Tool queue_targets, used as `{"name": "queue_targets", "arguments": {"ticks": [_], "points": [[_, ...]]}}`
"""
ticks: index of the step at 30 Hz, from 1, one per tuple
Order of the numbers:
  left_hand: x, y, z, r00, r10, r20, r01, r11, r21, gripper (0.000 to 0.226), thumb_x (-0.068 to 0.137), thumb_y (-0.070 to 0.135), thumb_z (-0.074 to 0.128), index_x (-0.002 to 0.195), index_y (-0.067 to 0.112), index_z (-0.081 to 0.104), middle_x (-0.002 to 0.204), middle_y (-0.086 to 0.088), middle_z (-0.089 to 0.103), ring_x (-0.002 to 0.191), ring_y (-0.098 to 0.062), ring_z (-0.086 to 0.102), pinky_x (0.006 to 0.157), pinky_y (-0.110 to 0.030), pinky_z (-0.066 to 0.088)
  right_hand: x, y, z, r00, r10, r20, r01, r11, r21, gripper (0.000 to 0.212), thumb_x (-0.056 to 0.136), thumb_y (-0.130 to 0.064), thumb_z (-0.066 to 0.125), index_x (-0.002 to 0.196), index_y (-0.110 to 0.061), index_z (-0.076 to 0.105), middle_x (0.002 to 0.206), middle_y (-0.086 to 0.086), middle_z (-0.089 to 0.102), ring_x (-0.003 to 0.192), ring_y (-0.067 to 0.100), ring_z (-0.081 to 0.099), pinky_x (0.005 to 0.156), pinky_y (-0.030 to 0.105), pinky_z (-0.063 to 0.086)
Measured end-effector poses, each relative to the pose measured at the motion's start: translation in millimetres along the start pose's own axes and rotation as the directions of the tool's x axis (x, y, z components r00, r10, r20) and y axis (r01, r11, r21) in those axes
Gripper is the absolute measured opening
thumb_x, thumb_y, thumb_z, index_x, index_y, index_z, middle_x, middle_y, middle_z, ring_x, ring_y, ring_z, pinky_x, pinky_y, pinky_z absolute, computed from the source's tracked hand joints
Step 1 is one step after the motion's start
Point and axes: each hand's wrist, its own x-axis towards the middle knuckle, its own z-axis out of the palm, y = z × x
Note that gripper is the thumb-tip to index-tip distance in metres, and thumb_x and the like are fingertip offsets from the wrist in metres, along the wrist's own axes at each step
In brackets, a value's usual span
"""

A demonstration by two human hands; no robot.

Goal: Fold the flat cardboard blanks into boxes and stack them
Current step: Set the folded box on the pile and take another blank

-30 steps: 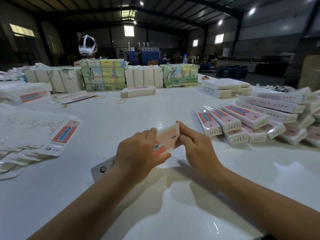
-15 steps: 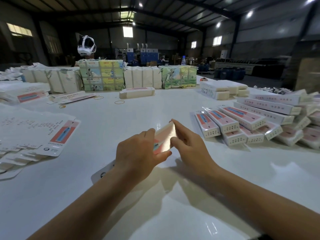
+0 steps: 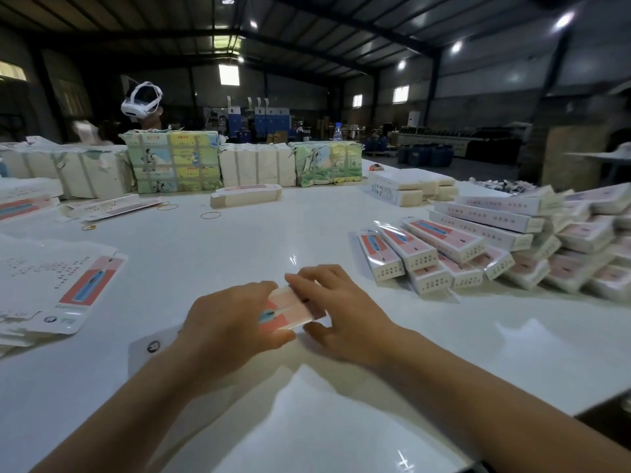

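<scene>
Fingers: the left hand (image 3: pixel 228 322) curls round the near-left end of the blank (image 3: pixel 290 310), thumb low along its near edge. The right hand (image 3: pixel 341 308) lays its fingers (image 3: pixel 300 274) over the far-right end, thumb tucked by the near corner. Both are clamped on it.

Blank: at frame centre, low over the tabletop (image 3: pixel 239 240), its pink and red face up and tilted toward the camera. Whether it touches the surface I cannot tell.

Key relation: the blank's long axis runs from lower left to upper right, between the two hands. One white flap (image 3: pixel 150 346) sticks out lower left, past the left wrist. Each hand holds its own end, so neither is nearer.

Next move, as a judgement: the hands probably squeeze the sleeve open and tuck the end flaps. The left end looks less finished.

Boxes: the stack (image 3: pixel 478 250) lies right of centre, nearest the right hand.

Flat blanks: a pile (image 3: pixel 61 285) sits at the left edge, nearest the left hand.

Farther off: wrapped bundles (image 3: pixel 177 162) line the upper middle, and rubber bands (image 3: pixel 210 215) lie before them.
</scene>
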Motion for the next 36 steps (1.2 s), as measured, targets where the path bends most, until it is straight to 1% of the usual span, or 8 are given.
{"name": "queue_targets", "arguments": {"ticks": [6, 11, 15, 19, 25, 27, 31, 36], "points": [[12, -19, 5, 0.908, 0.175, -0.379, -0.119, 0.979, 0.168, 0.064, 0.079, 0.052, 0.054, 0.123, 0.007, 0.058, 0.123, -0.014, 0.059, 0.111, -0.039, 0.051, 0.087, -0.057, 0.044, 11, 35, -24, 0.966, 0.140, -0.217, -0.181, 0.967, -0.180, 0.049, 0.086, -0.033, 0.065, 0.129, -0.012, 0.053, 0.119, 0.010, 0.059, 0.106, 0.029, 0.046, 0.089, 0.039, 0.040], [15, -33, 46, 0.986, 0.012, -0.164, -0.019, 0.999, -0.042, 0.053, 0.067, 0.054, 0.045, 0.092, 0.017, 0.072, 0.093, -0.004, 0.070, 0.088, -0.034, 0.064, 0.069, -0.052, 0.052, 25, 116, -117, 0.747, 0.413, -0.520, -0.502, 0.864, -0.034, 0.034, 0.088, -0.036, 0.060, 0.109, -0.010, 0.061, 0.093, 0.009, 0.059, 0.088, 0.026, 0.046, 0.072, 0.035, 0.036], [24, -51, 74, 0.998, 0.040, -0.048, -0.047, 0.987, -0.151, 0.036, 0.065, 0.054, 0.048, 0.087, 0.036, 0.069, 0.076, 0.013, 0.063, 0.072, -0.029, 0.065, 0.061, -0.051, 0.053, 6, 194, -199, 0.491, 0.577, -0.652, -0.750, 0.661, 0.020, 0.037, 0.087, -0.036, 0.055, 0.118, -0.015, 0.061, 0.104, 0.013, 0.059, 0.102, 0.033, 0.048, 0.078, 0.033, 0.037], [27, -56, 80, 0.998, 0.056, 0.000, -0.056, 0.991, -0.120, 0.041, 0.071, 0.057, 0.044, 0.092, 0.033, 0.070, 0.081, 0.004, 0.067, 0.068, -0.023, 0.062, 0.057, -0.034, 0.047, -36, 247, -233, 0.259, 0.737, -0.625, -0.935, 0.354, 0.030, 0.038, 0.087, -0.035, 0.053, 0.120, -0.017, 0.062, 0.121, 0.017, 0.059, 0.114, 0.036, 0.047, 0.091, 0.037, 0.041], [28, -43, 66, 0.997, 0.022, -0.075, -0.035, 0.984, -0.174, 0.049, 0.068, 0.053, 0.047, 0.088, 0.019, 0.075, 0.081, 0.004, 0.057, 0.073, -0.036, 0.063, 0.062, -0.056, 0.052, -57, 249, -224, 0.151, 0.849, -0.506, -0.984, 0.178, 0.006, 0.038, 0.089, -0.032, 0.051, 0.119, -0.009, 0.060, 0.132, 0.020, 0.049, 0.122, 0.038, 0.041, 0.101, 0.047, 0.039], [26, -35, 57, 0.995, 0.036, -0.095, -0.054, 0.978, -0.199, 0.052, 0.067, 0.053, 0.046, 0.090, 0.017, 0.075, 0.081, -0.002, 0.063, 0.074, -0.038, 0.063, 0.064, -0.056, 0.052, -45, 230, -227, 0.219, 0.767, -0.603, -0.973, 0.221, -0.071, 0.040, 0.093, -0.033, 0.050, 0.126, -0.010, 0.056, 0.138, 0.020, 0.040, 0.128, 0.038, 0.033, 0.104, 0.049, 0.033], [18, -21, 45, 0.998, -0.046, -0.052, 0.035, 0.980, -0.195, 0.070, 0.064, 0.063, 0.031, 0.099, 0.019, 0.072, 0.102, 0.003, 0.062, 0.094, -0.022, 0.053, 0.084, -0.041, 0.045, 6, 162, -210, 0.549, 0.486, -0.680, -0.716, 0.693, -0.083, 0.038, 0.094, -0.024, 0.051, 0.130, -0.014, 0.055, 0.134, 0.012, 0.049, 0.125, 0.030, 0.038, 0.101, 0.044, 0.032], [12, -15, 40, 0.998, -0.065, 0.018, 0.067, 0.979, -0.192, 0.040, 0.088, 0.050, 0.042, 0.117, 0.028, 0.059, 0.122, 0.013, 0.053, 0.114, -0.012, 0.042, 0.094, -0.026, 0.035, 44, 53, -111, 0.922, 0.182, -0.341, -0.233, 0.966, -0.114, 0.026, 0.094, -0.026, 0.053, 0.114, -0.019, 0.067, 0.120, 0.000, 0.064, 0.111, 0.017, 0.051, 0.094, 0.035, 0.040]]}}
